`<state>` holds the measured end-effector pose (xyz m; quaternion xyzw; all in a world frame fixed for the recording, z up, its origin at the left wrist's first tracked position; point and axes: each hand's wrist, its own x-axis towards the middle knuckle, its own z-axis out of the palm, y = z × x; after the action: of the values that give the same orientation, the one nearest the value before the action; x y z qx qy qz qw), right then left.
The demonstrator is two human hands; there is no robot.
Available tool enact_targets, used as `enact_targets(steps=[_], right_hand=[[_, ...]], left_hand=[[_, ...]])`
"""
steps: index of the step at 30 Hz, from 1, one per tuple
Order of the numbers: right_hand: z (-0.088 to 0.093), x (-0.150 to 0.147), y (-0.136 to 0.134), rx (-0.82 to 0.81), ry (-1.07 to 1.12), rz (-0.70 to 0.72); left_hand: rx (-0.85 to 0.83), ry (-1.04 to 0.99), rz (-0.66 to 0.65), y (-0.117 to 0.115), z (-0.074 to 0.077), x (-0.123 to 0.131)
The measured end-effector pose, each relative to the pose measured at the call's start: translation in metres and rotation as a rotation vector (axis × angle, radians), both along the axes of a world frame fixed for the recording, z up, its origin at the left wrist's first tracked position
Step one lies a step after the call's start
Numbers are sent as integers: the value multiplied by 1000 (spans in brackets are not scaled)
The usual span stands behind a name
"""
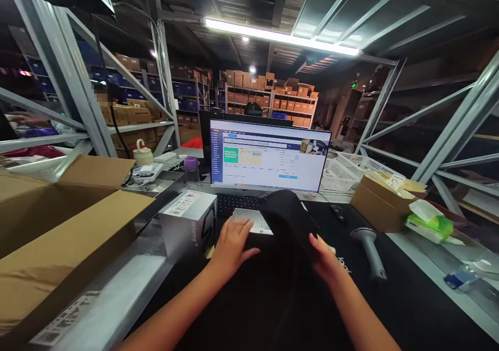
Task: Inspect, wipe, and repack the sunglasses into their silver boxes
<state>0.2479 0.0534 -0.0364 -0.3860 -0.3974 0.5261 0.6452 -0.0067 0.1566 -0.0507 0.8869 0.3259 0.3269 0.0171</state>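
Through my feed I'm resting the left hand (232, 244) palm-down on the pale box (253, 221) before the keyboard (237, 202), fingers spread; my right hand (325, 260) is gripping the right edge of the black pliable item (286, 216) beside it.

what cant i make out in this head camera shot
Head view:
White item: partly hidden by the left hand and black item.
Right hand: some fingers hidden by the black item.
Monitor: most text too small.
Large cardboard box: cut off by the left edge.
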Motion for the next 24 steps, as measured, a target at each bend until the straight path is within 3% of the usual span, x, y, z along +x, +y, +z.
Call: enact_targets(steps=[3,4,6,8,12,17,21,24], right_hand=[[-4,-17,-2,-3,10,85],[-6,-25,-4,15,-10,120],[-10,-40,-7,70,-125,178],[-15,-48,-12,112,-325,218],[-12,-33,-16,152,-653,197],[26,-1,-19,297,-702,74],[49,-21,-27,306,-905,54],[51,-45,-25,441,-801,-127]], left_hand=[[-143,-145,-98,-35,-3,10],[-300,-305,-208,-46,-4,13],[-545,-565,-344,-62,-4,17],[-626,-674,-364,-70,-2,16],[-483,-530,-339,-66,4,-1],[-296,-190,-399,-55,4,-12],[-207,-34,-461,-55,3,-13],[-223,-91,-481,-57,7,-15]])
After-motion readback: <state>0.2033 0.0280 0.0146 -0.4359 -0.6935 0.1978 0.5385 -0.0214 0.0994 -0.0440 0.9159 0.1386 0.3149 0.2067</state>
